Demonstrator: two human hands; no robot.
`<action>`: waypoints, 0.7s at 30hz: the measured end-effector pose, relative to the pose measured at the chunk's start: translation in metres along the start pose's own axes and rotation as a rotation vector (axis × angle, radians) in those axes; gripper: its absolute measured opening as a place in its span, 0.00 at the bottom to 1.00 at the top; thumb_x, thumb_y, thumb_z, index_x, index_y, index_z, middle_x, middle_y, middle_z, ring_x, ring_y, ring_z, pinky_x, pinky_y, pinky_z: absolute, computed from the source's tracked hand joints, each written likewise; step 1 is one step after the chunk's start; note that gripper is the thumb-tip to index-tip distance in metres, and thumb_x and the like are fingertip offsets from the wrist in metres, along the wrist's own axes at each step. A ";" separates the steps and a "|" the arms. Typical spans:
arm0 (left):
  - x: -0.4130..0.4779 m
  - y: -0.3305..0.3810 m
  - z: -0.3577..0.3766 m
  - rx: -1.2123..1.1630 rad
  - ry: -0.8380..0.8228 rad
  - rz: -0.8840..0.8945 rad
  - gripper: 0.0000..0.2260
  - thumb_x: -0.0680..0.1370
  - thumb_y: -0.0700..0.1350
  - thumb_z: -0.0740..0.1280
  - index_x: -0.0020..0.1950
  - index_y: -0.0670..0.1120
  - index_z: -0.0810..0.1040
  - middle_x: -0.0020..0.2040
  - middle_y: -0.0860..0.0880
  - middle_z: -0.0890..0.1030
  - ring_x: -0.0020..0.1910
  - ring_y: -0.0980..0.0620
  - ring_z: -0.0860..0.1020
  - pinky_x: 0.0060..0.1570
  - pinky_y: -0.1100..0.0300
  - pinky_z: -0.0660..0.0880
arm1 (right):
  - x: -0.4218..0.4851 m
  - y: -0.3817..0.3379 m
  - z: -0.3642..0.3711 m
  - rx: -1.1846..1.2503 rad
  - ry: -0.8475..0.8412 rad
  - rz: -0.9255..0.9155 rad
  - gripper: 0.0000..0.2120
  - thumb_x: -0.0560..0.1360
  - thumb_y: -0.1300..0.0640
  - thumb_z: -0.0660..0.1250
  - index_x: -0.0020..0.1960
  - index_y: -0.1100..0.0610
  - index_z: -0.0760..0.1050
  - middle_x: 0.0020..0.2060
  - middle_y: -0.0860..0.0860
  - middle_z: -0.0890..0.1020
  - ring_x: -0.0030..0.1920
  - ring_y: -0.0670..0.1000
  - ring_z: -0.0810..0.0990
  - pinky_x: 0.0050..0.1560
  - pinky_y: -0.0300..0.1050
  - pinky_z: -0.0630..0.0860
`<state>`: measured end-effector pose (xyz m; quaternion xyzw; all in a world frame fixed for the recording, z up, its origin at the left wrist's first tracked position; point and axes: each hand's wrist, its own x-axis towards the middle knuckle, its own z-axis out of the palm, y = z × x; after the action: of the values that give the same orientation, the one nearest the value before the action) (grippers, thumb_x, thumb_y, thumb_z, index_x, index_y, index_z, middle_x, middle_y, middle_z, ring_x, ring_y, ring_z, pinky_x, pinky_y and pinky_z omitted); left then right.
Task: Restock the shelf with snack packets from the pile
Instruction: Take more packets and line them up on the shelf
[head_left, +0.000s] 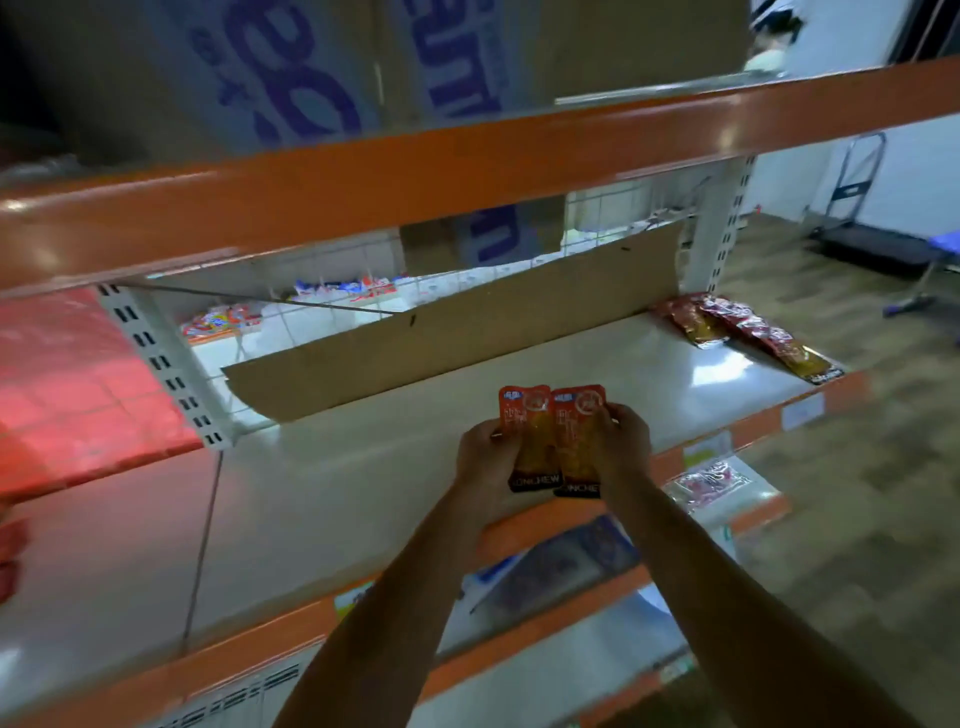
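The left hand (488, 457) grips the left packet (525, 434) by its outer edge, fingers curled round it; the right packet (575, 441), touching it side by side, is gripped likewise by the right hand (621, 447). Both are held over the front of the shelf (363, 467), long axes pointing from the wrists toward its back; other packets (743, 332) lie well apart, far right

Two snack packets (569, 441) are held side by side, edges overlapping, over the front part of the shelf (363, 478). The left hand (485, 457) grips their left side and the right hand (621, 444) their right. Behind them a cardboard strip (467, 332) stands along the shelf's back. More packets (743, 332) lie at the shelf's right end. A box (291, 67) sits on the level above, and a bag (711, 480) lies on the level below.
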<state>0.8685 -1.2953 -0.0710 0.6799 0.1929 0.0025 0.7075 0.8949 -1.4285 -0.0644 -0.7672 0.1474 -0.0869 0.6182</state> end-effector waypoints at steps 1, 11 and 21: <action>0.003 0.002 0.015 -0.032 -0.021 -0.026 0.07 0.74 0.44 0.71 0.51 0.45 0.83 0.45 0.42 0.85 0.43 0.43 0.84 0.43 0.47 0.82 | 0.009 0.001 -0.012 0.000 0.017 0.007 0.16 0.79 0.50 0.61 0.58 0.59 0.77 0.51 0.56 0.82 0.50 0.56 0.79 0.51 0.50 0.78; 0.064 0.025 0.128 0.012 -0.073 -0.056 0.09 0.76 0.45 0.70 0.55 0.45 0.79 0.44 0.47 0.83 0.41 0.51 0.83 0.40 0.59 0.79 | 0.101 0.010 -0.080 0.050 0.147 0.072 0.15 0.80 0.53 0.58 0.61 0.59 0.75 0.53 0.56 0.81 0.49 0.55 0.80 0.47 0.50 0.79; 0.149 0.049 0.203 0.110 -0.092 0.014 0.11 0.73 0.44 0.73 0.54 0.44 0.81 0.50 0.45 0.84 0.48 0.48 0.82 0.53 0.53 0.79 | 0.203 0.011 -0.104 -0.031 0.236 0.104 0.14 0.79 0.54 0.58 0.59 0.60 0.76 0.51 0.58 0.81 0.48 0.55 0.79 0.49 0.50 0.77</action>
<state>1.0753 -1.4473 -0.0636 0.7184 0.1551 -0.0344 0.6773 1.0522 -1.5943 -0.0627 -0.7525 0.2601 -0.1421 0.5881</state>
